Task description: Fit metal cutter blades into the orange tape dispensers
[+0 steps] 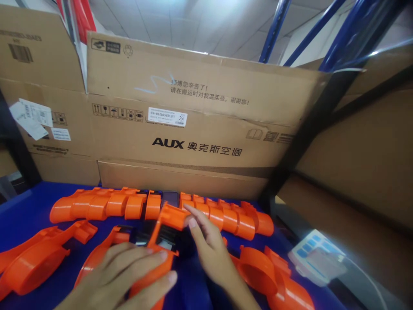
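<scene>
An orange plastic part (171, 215) with a thin arm and a flanged end is held up between my two hands. My left hand (129, 275) is closed over its wider lower body, with the fingers lying across the front. My right hand (208, 243) grips the flanged upper end between thumb and fingers. Behind the held part are black items (151, 232), partly hidden, whose kind I cannot make out. Left of my left hand lies a similar orange part with a round ring body (35, 267). More orange ring parts (258, 267) lie to the right of my right hand.
Several curved orange parts (97, 206) line the back of the blue surface (19, 202), with a small dark rectangular item (171, 199) among them. A printed cardboard sheet (200, 120) stands behind. At right are a white box with blue panels (318, 256) and a dark rack post (297, 142).
</scene>
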A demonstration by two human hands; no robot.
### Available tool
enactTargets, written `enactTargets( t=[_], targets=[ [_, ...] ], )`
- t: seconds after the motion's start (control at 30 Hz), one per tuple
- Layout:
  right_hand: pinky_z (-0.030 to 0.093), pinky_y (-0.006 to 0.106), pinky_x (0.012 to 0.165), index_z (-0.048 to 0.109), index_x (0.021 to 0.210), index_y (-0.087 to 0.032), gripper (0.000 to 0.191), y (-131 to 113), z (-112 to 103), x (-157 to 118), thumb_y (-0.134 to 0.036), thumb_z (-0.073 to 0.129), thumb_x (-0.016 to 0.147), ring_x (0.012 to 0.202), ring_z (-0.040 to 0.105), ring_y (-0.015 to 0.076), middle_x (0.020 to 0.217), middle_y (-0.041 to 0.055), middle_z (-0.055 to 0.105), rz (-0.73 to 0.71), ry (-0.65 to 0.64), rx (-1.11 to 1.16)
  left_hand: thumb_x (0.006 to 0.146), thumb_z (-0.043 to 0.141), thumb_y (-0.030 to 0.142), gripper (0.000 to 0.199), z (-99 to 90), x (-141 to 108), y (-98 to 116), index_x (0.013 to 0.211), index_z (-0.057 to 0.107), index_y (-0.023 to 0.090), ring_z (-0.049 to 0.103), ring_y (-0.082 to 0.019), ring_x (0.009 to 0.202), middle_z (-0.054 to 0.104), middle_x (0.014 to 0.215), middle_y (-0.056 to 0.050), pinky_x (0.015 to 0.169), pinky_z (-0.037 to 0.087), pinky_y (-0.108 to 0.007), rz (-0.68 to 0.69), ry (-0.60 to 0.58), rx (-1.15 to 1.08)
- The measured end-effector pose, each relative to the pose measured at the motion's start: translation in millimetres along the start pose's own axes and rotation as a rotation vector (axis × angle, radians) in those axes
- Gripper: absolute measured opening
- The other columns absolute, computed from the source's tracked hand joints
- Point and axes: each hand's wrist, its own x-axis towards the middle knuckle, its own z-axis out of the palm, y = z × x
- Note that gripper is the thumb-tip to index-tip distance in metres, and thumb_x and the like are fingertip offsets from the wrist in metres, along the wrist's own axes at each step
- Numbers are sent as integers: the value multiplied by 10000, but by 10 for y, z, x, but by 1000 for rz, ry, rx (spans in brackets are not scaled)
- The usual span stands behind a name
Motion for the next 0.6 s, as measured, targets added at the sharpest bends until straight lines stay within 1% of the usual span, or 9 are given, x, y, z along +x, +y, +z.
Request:
enactTargets(
  t=[0.1, 0.17, 0.2, 0.27, 0.33, 0.4, 0.47, 0.53, 0.6],
  targets=[
    [545, 356, 870, 738, 1156, -242, 350, 72, -13, 70, -505, 576, 993, 930, 677, 239, 963, 51, 726, 101, 40, 135, 943, 565, 49, 566, 209, 184, 97, 1450, 580, 299, 629, -228, 1244, 750, 1303, -27, 1157, 387, -402, 110, -24, -122],
    [539, 290, 666, 753, 1053, -222, 365, 105, -34, 112, -542, 601, 966, 705, 633, 191, 771, 16, 677, 171, 54, 229, 946, 622, 114, 611, 321, 246, 115, 1507, 509, 329, 539, -269, 1373, 662, 1445, -54, 1169, 393, -447, 36, -61, -307],
    [509, 264, 594, 754, 1015, -216, 372, 112, -41, 126, -555, 612, 954, 632, 595, 171, 709, 1, 646, 192, 72, 259, 941, 669, 213, 656, 372, 273, 115, 1548, 451, 338, 461, -313, 1445, 570, 1544, -80, 1180, 378, -495, -75, -62, -450],
    [470, 241, 542, 751, 967, -210, 375, 110, -41, 134, -564, 628, 939, 583, 560, 152, 671, -10, 621, 198, 116, 280, 920, 686, 444, 775, 478, 343, 102, 1606, 340, 342, 335, -381, 1520, 390, 1668, -110, 1184, 356, -559, -404, -34, -803],
    [472, 244, 549, 747, 978, -212, 366, 89, -18, 119, -554, 620, 946, 592, 569, 154, 695, -5, 640, 184, 131, 277, 932, 620, 546, 762, 595, 445, 81, 1609, 345, 329, 368, -382, 1505, 384, 1670, -115, 1161, 389, -527, -754, -20, -1153],
    [506, 267, 608, 741, 1017, -211, 353, 66, 16, 93, -528, 594, 970, 648, 610, 173, 754, 11, 678, 160, 117, 250, 944, 630, 492, 618, 721, 557, 61, 1521, 511, 306, 538, -347, 1378, 558, 1546, -119, 1096, 452, -449, -1003, -50, -1388],
    [536, 304, 722, 728, 1064, -208, 336, 55, 40, 67, -497, 574, 991, 767, 660, 204, 850, 35, 714, 115, 124, 181, 886, 726, 432, 514, 839, 631, 44, 1363, 668, 249, 705, -277, 1073, 740, 1270, -118, 940, 526, -352, -1110, -33, -1516],
    [533, 343, 820, 685, 1171, -213, 337, 52, 39, 50, -473, 536, 1017, 884, 672, 229, 961, 57, 722, 76, 155, 68, 847, 767, 401, 407, 929, 636, 20, 1206, 737, 212, 688, -172, 720, 782, 897, -57, 703, 520, -250, -1173, 61, -1594],
    [515, 377, 875, 621, 1253, -221, 335, 43, 20, 37, -441, 472, 1049, 951, 655, 241, 1045, 74, 704, 44, 177, -70, 838, 765, 414, 326, 979, 579, -20, 1085, 738, 202, 575, -109, 522, 697, 656, 9, 534, 431, -194, -1238, 187, -1646]
  ],
)
